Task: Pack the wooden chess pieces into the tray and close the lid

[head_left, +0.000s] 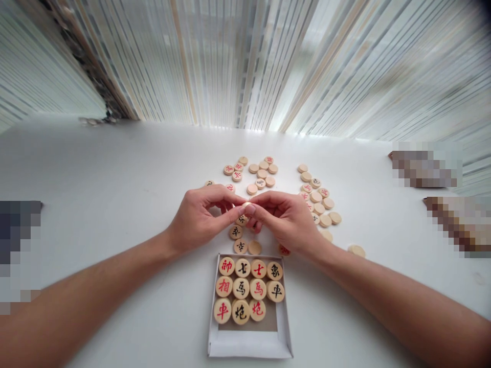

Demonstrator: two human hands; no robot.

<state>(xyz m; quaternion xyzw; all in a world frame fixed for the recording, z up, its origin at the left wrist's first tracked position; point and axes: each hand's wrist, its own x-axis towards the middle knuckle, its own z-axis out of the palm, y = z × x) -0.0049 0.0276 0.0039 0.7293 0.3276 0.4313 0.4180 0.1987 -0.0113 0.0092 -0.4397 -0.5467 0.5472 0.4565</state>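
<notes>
Between the fingertips of my left hand (213, 210) and my right hand (286, 217) is a small round wooden Chinese chess piece (246, 205). Both thumbs and forefingers pinch it, and its marking cannot be read. The hands meet over the loose pieces, beyond the far edge of a shallow white box (251, 350). Rows of pieces with red and black characters lie face up in that box, among them a red piece (226, 266) in the far left corner and a black piece (275, 291) at the right. Bare brown bottom shows near its front.
Loose pieces, some face down, are scattered beyond my hands, such as a blank one (303, 168), and to the right, with a lone piece (356, 251) further out. A striped string curtain (245, 61) hangs behind the white table (115, 163). Blurred-out objects lie at both sides.
</notes>
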